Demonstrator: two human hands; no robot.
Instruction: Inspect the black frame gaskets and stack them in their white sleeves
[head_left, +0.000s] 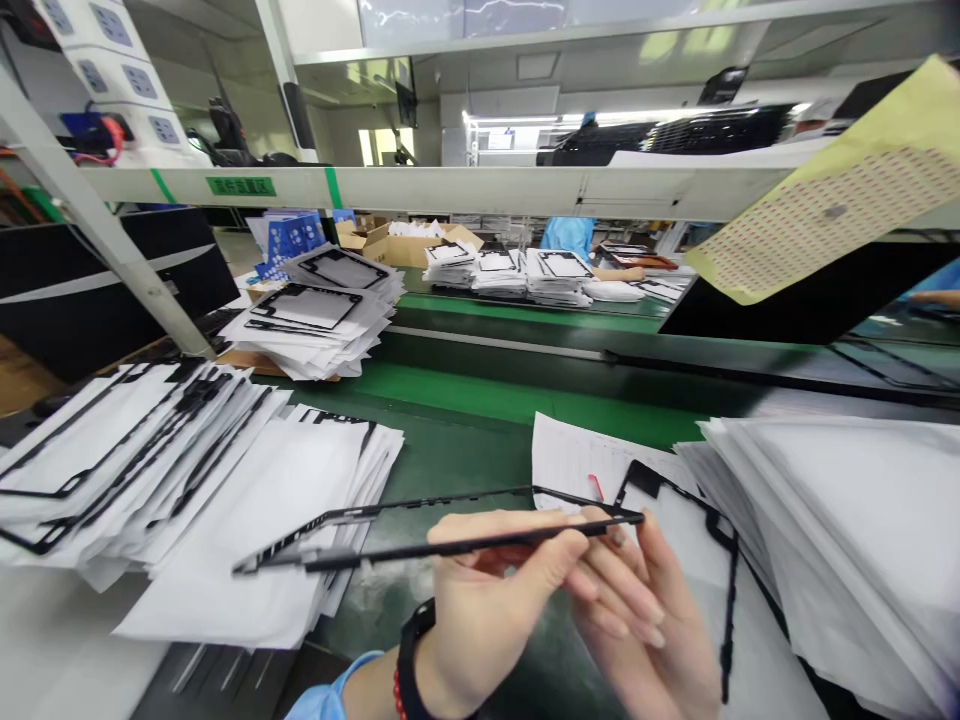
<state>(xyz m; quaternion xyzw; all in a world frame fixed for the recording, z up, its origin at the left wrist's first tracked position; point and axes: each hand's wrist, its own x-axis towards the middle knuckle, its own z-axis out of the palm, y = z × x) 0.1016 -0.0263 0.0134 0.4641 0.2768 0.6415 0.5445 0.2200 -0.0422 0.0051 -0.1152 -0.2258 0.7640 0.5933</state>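
Observation:
My left hand (487, 610) is closed on a thin black rectangular frame (397, 552), thumb over its near bar. The frame is held nearly level above the table, its left end reaching over a stack of white sheets. My right hand (645, 625) is at the frame's right end, thumb and fingers around the corner; part of its grip is hidden behind the near bar. Beneath and to the right, another black frame (731, 590) lies on a white sheet. A printed paper (577, 455) with a small red mark lies behind my hands.
White sheets with black frames (112, 450) lie at the left, and another stack (315, 320) stands behind them. A white stack (847, 500) is at the right. A shelf rail (480, 188) crosses above, with a yellow dotted sheet (840, 200) hanging there. A person in a blue sleeve (568, 236) sits across.

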